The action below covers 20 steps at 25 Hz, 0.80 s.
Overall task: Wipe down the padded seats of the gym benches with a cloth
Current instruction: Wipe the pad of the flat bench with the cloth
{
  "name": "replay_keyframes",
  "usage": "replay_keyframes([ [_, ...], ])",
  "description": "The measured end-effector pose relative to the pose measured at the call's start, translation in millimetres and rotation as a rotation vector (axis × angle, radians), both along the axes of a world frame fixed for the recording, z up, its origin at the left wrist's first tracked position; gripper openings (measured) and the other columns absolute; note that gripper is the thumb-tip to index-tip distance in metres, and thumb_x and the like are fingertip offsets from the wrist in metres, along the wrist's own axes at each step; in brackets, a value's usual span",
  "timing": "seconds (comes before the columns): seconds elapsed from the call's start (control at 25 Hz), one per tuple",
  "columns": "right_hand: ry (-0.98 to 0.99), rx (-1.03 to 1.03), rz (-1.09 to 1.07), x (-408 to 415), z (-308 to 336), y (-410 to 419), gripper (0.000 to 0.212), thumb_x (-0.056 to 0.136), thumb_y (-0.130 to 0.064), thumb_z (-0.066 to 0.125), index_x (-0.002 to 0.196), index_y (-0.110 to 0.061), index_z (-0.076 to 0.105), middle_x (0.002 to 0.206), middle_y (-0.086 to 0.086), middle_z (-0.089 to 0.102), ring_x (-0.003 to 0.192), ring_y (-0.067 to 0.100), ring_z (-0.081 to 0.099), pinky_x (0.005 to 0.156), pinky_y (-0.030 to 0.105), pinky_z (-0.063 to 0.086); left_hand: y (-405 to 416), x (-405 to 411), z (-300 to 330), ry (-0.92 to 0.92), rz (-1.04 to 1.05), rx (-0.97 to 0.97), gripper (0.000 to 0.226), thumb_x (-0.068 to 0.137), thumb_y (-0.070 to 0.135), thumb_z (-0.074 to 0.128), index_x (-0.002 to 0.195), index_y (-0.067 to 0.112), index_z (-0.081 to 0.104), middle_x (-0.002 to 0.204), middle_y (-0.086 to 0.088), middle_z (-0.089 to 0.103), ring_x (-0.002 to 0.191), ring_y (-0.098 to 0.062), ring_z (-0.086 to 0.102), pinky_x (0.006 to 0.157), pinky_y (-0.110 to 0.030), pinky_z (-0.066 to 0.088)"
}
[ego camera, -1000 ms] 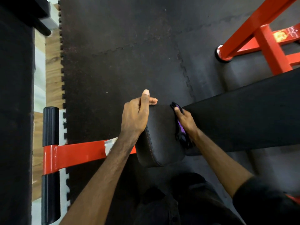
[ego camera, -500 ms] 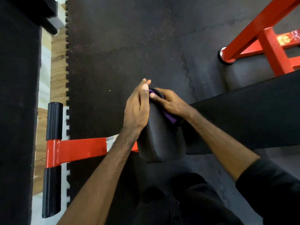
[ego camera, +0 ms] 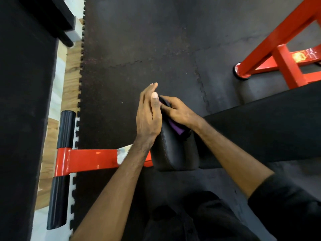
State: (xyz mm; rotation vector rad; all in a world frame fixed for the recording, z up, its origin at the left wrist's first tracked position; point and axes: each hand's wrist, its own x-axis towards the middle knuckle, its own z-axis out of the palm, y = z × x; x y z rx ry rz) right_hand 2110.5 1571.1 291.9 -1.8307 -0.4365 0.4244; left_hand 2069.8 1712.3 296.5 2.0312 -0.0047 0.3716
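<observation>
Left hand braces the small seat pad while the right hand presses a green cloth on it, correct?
Not quite: the cloth is purple, as the head view shows. The left hand braces the seat pad; the right hand presses the cloth on it.

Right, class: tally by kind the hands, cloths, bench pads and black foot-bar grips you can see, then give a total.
Hands: 2, the left hand and the right hand
Cloths: 1, purple cloth
Bench pads: 2, seat pad and long pad
Black grips: 2, and
Total: 7
</observation>
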Motion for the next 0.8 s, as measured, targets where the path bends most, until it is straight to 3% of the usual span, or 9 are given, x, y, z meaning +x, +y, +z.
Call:
replay_keyframes([
  [0.08, -0.114, -0.049, 0.039, -6, 10, 5, 0.034, 0.109, -0.042, 0.055, 0.102, -0.010, 0.067, 0.092, 0.010, 0.071, 0.089, 0.030, 0.067, 0.082, 0.053, 0.053, 1, -2, -2, -0.063, 0.030, -0.118, 0.044, 0.116, 0.024, 0.033, 0.150, 0.008, 0.057, 0.151, -0.003, 0.059, 0.141, -0.019, 0.056, 0.119, -0.041, 0.045],
  [0.16, -0.349, -0.182, 0.109, -16, 11, 2, 0.023, 0.108, -0.038, 0.059, 0.099, -0.017, 0.065, 0.088, -0.003, 0.066, 0.084, 0.016, 0.060, 0.079, 0.046, 0.049, 7, -5, -5, -0.031, 0.048, -0.377, 0.046, 0.115, 0.025, 0.032, 0.145, 0.002, 0.059, 0.145, -0.011, 0.065, 0.134, -0.028, 0.064, 0.116, -0.052, 0.048],
  [0.24, -0.575, -0.276, 0.161, -29, 7, -2, 0.030, 0.107, -0.041, 0.058, 0.119, -0.016, 0.070, 0.114, -0.003, 0.071, 0.113, 0.016, 0.060, 0.100, 0.041, 0.047, 16, -9, -1, 0.082, 0.032, -0.609, 0.052, 0.112, 0.032, 0.031, 0.138, 0.000, 0.063, 0.135, -0.019, 0.071, 0.129, -0.033, 0.068, 0.114, -0.051, 0.049],
  [0.32, -0.679, -0.346, 0.185, -51, 5, -4, 0.039, 0.107, -0.044, 0.057, 0.131, -0.017, 0.069, 0.137, 0.001, 0.067, 0.141, 0.023, 0.051, 0.120, 0.050, 0.035, 27, -18, 5, 0.194, -0.044, -0.703, 0.055, 0.110, 0.040, 0.034, 0.131, 0.002, 0.067, 0.131, -0.024, 0.072, 0.129, -0.036, 0.068, 0.115, -0.050, 0.048],
  [0.44, -0.845, -0.415, 0.296, -97, -2, -11, 0.032, 0.106, -0.038, 0.062, 0.134, -0.025, 0.069, 0.141, -0.003, 0.066, 0.151, 0.023, 0.044, 0.127, 0.062, 0.021, 46, -28, 18, 0.202, -0.103, -0.630, 0.053, 0.111, 0.041, 0.034, 0.127, 0.006, 0.070, 0.131, -0.019, 0.074, 0.131, -0.031, 0.068, 0.116, -0.047, 0.047],
  [0.56, -0.980, -0.438, 0.415, -117, 2, -20, 0.031, 0.108, -0.039, 0.057, 0.135, -0.027, 0.068, 0.144, -0.009, 0.064, 0.153, 0.017, 0.042, 0.127, 0.065, 0.021, 51, -30, 29, 0.217, -0.142, -0.525, 0.055, 0.113, 0.043, 0.027, 0.128, 0.015, 0.072, 0.132, -0.008, 0.076, 0.131, -0.022, 0.068, 0.116, -0.045, 0.047],
  [0.72, -0.829, -0.592, 0.264, -77, 21, 5, 0.040, 0.108, -0.046, 0.043, 0.131, -0.027, 0.070, 0.142, -0.004, 0.065, 0.154, 0.020, 0.040, 0.127, 0.065, 0.019, 40, -25, 35, 0.243, -0.201, -0.426, 0.058, 0.117, 0.038, 0.027, 0.131, 0.001, 0.070, 0.131, -0.009, 0.075, 0.128, -0.019, 0.069, 0.113, -0.033, 0.051],
  [0.8, -0.883, -0.599, 0.290, -104, 13, 5, 0.036, 0.106, -0.040, 0.048, 0.131, -0.026, 0.069, 0.142, -0.002, 0.065, 0.155, 0.022, 0.038, 0.129, 0.064, 0.012, 45, -21, 36, 0.239, -0.206, -0.417, 0.058, 0.117, 0.037, 0.028, 0.132, -0.001, 0.070, 0.131, -0.008, 0.075, 0.127, -0.017, 0.070, 0.107, -0.022, 0.050],
])
